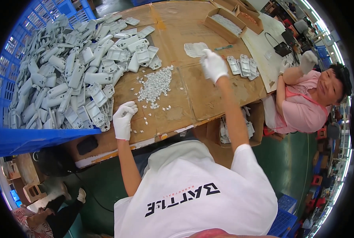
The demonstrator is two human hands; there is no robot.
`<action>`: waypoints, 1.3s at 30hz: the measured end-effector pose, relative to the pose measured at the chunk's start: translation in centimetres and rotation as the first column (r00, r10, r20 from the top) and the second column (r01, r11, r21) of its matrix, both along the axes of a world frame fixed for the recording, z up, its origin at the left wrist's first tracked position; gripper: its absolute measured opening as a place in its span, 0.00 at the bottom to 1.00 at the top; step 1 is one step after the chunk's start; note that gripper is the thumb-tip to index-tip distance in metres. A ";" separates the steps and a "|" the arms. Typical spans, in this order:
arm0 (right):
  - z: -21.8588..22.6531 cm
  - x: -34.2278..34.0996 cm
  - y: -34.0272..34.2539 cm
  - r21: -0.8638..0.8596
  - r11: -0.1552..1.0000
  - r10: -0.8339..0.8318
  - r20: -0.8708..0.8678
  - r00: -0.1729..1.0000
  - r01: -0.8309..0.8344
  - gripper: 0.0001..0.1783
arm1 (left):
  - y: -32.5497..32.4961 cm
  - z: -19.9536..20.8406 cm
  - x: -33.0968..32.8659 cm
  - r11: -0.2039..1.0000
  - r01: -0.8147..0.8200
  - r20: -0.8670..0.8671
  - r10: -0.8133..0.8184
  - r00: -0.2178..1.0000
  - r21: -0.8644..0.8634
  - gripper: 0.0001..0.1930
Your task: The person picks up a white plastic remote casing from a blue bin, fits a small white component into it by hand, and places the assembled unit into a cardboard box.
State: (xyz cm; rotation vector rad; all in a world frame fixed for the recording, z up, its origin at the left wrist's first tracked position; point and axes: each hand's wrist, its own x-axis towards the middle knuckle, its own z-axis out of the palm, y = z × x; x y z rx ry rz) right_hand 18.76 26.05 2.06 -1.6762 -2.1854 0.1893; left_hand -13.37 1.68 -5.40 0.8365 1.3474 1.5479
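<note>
My left hand (123, 120), in a white glove, is at the near edge of the cardboard-covered table with its fingers curled in. Whether it holds anything small is hidden. Just beyond it lies a loose heap of tiny white plastic parts (156, 85). My right hand (214, 66), also gloved, reaches farther across the table. Its fingers are blurred, so their grip is unclear. Close by it are a crumpled white sheet (195, 49) and a thin green tool (224, 47). To its right sit several light grey plastic housings (243, 66) in a row.
A blue crate (46, 137) on the left overflows with grey housings (78, 75) onto the table (208, 93). Open cardboard boxes (224, 25) of small parts stand at the back. Another box (257, 123) sits below the front edge. A gloved co-worker (303, 99) is at the right.
</note>
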 end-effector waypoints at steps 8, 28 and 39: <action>-1.3 8.1 5.4 0.269 0.959 -0.213 0.480 0.851 0.088 0.16 | 0.2 -0.7 -0.2 0.998 0.042 -0.005 -0.042 0.999 0.044 0.11; -5.9 -7.7 -11.5 0.347 0.836 0.467 -0.043 0.883 -0.425 0.08 | 3.1 7.2 -2.2 0.805 -0.582 -0.977 -0.012 -0.215 0.118 0.24; -4.6 -8.0 -12.5 0.063 0.906 0.403 0.174 0.899 -0.418 0.03 | 2.7 6.9 -2.2 0.889 -0.339 -0.950 0.268 -0.161 0.309 0.20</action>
